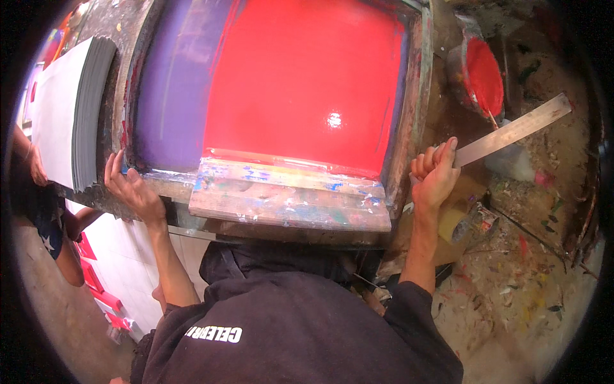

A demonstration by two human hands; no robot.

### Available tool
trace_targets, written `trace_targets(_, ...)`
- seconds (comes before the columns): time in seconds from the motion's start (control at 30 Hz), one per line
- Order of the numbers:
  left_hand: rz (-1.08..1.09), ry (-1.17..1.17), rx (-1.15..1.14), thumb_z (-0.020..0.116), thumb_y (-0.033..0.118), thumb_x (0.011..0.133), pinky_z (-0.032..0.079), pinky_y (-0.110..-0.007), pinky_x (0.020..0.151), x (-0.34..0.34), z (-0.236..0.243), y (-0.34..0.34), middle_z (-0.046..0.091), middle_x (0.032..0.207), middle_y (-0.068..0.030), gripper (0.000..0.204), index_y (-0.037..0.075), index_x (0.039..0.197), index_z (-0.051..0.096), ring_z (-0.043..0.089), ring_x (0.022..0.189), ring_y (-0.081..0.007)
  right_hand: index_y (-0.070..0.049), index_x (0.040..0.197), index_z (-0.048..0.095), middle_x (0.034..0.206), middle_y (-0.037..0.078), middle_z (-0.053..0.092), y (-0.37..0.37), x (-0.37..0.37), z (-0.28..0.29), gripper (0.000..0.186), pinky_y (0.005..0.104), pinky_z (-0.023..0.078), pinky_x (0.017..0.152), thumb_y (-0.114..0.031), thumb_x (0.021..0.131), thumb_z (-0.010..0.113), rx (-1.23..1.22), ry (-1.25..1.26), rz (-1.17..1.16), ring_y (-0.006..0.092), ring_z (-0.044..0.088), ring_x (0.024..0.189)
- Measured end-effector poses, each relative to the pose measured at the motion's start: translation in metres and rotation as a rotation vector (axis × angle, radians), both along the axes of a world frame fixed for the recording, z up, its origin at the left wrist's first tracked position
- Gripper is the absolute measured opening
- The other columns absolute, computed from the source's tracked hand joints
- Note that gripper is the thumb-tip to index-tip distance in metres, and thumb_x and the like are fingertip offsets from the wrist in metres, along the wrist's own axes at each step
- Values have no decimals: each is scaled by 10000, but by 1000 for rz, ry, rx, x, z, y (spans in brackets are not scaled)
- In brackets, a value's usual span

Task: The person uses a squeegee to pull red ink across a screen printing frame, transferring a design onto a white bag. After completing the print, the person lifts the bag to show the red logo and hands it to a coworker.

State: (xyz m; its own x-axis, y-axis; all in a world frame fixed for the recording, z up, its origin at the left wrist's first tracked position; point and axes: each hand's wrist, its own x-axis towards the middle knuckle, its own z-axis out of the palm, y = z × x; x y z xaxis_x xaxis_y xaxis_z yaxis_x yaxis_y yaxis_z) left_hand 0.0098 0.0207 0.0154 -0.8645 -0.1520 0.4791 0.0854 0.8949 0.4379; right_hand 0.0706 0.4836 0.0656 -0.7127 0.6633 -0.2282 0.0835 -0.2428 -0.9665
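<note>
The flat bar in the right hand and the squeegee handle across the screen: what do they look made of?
Flat bar: apparently bare metal, grey with a dull sheen and straight thin edges, gripped by the right hand. Squeegee handle: looks like unfinished wood, with planks, grain lines and multicoloured paint smears.

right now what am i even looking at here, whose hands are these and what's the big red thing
This is one picture from a camera worn on a person's head, looking down, so their own arms come in from the bottom. The big red thing is a printing screen in a paint-stained frame, covered in wet red ink. A wooden squeegee lies along its near edge. The left hand rests on the frame's near left corner. The right hand grips a long flat metal bar. A pot of red ink stands at the right, a stack of grey sheets at the left. Someone else's hand is at the far left.
</note>
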Motion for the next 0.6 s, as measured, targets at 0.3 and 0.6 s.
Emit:
trace_targets(0.3,-2,-24,-37,310,327,1027,269,-462,1096,0,-1,-1,436,1323,-150,452,20,1271,535,345,1315,-277,-147,631,242,523,-46,163,-3,-9,7,513,278,114,411,-385,1040,441,-1,-30,-37,70,107,425)
trace_targets(0.6,10,-26,-53,291,304,1020,289,-467,1077,0,0,3,454,1315,-174,452,17,1255,548,373,1293,-287,-135,663,269,519,-53,170,-2,-17,7,485,276,114,410,-386,1036,451,76,-125,12,58,129,419)
